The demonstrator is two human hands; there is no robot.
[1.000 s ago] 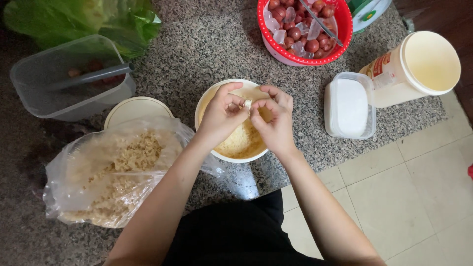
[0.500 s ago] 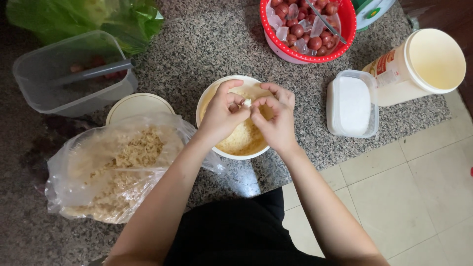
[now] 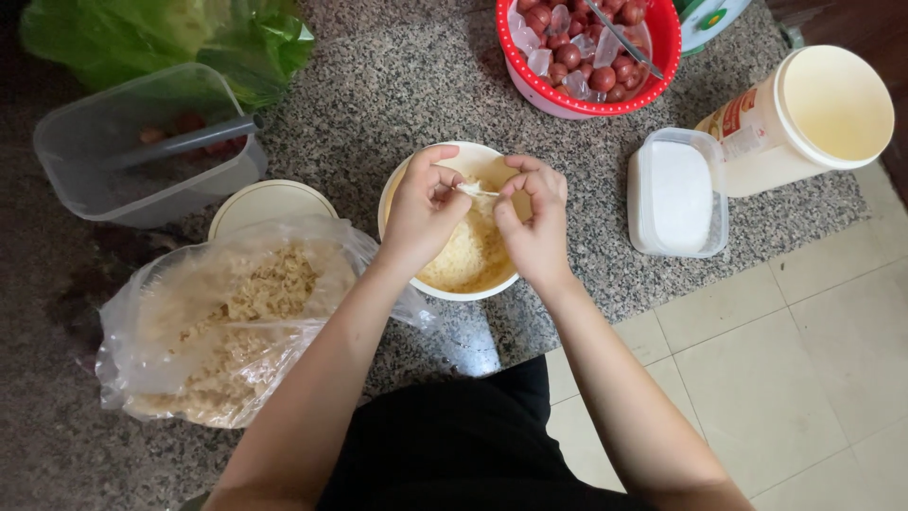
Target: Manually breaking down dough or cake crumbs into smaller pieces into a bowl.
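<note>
Over the one round cream bowl of yellowish shreds (image 3: pixel 463 255), the left hand (image 3: pixel 421 213) and right hand (image 3: pixel 534 222) each pinched an end of a single small whitish strip (image 3: pixel 473 190), fingertips closed on it; the strip stretched between them, above the bowl's contents.

We see a speckled, polished granite floor slab (image 3: pixel 397 104) meeting smooth matt tiles (image 3: pixel 804 360). The cream bowl (image 3: pixel 402 189) looks glossy plastic, like the red basket (image 3: pixel 662 57). The bag (image 3: pixel 170 312) is thin, crinkled clear plastic film.
</note>
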